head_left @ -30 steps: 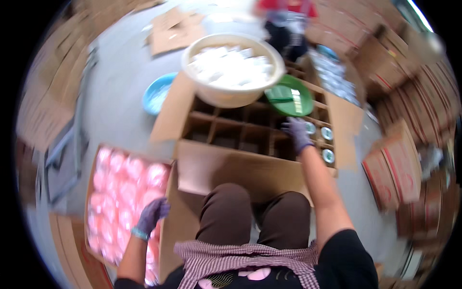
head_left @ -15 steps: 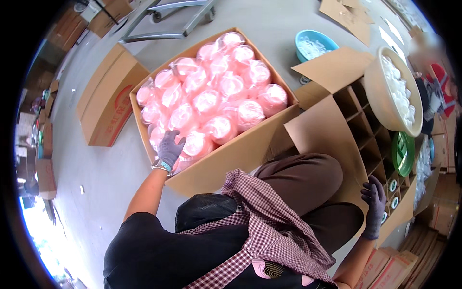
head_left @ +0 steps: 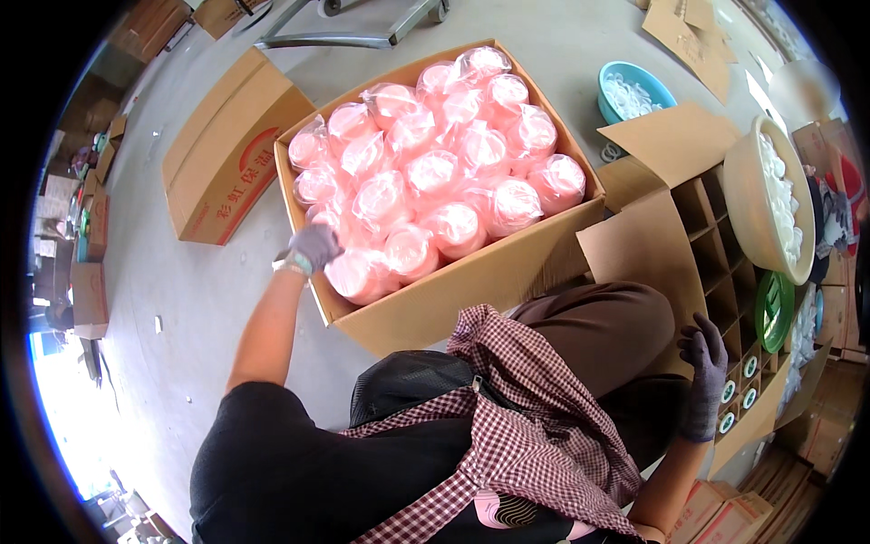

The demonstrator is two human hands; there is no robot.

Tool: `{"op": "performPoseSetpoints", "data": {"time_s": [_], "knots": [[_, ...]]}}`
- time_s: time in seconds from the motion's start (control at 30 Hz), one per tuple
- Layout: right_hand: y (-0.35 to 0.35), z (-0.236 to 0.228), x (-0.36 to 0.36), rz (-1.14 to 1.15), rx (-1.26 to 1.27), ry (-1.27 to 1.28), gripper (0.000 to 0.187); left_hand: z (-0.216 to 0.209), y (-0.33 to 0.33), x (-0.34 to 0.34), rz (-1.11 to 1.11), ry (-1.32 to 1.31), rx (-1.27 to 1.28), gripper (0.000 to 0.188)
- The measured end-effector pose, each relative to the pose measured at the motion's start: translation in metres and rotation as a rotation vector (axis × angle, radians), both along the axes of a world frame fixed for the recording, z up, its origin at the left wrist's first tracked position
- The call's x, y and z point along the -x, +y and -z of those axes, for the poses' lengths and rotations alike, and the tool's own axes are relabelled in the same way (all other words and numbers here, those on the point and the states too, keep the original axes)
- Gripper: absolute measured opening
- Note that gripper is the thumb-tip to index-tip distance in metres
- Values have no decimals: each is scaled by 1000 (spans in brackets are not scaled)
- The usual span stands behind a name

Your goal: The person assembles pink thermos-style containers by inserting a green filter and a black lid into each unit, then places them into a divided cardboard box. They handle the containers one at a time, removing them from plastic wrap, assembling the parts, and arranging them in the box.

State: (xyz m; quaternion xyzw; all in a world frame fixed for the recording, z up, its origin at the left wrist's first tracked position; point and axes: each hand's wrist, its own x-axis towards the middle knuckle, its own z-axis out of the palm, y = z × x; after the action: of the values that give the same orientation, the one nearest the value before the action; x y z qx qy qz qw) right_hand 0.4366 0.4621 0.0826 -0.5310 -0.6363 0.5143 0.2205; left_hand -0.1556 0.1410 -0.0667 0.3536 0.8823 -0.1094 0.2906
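Before the seated person: large carton [head_left: 500,272], closely packed with pink cylinders [head_left: 433,172] in clear wrap, hardly a gap visible. Right of it, divided carton [head_left: 648,249], judged mostly unfilled; cells behind the cream tub [head_left: 745,207] and green basket [head_left: 775,313] are hidden from me. Left gloved hand [head_left: 315,247] at the large carton's left edge, fingers against the pink cylinders; whether they grip, cannot tell. Right gloved hand [head_left: 704,376] beside the divided carton, fingers loosely parted, nothing held. Four round-topped containers [head_left: 749,366] stand in near-end cells.
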Motion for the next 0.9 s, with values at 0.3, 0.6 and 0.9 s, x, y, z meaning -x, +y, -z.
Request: {"op": "performPoseSetpoints", "data": {"time_s": [0.3, 0.6, 0.9], "knots": [[-4, 13, 10, -47, -64, -3, 36, -13, 56, -8, 269, 64, 96, 86], [-4, 16, 21, -27, -71, -35, 37, -60, 68, 20, -265, -19, -540, 30], [1, 25, 24, -54, -256, -133, 35, -29, 50, 31, 90, 47, -473, 32]]}}
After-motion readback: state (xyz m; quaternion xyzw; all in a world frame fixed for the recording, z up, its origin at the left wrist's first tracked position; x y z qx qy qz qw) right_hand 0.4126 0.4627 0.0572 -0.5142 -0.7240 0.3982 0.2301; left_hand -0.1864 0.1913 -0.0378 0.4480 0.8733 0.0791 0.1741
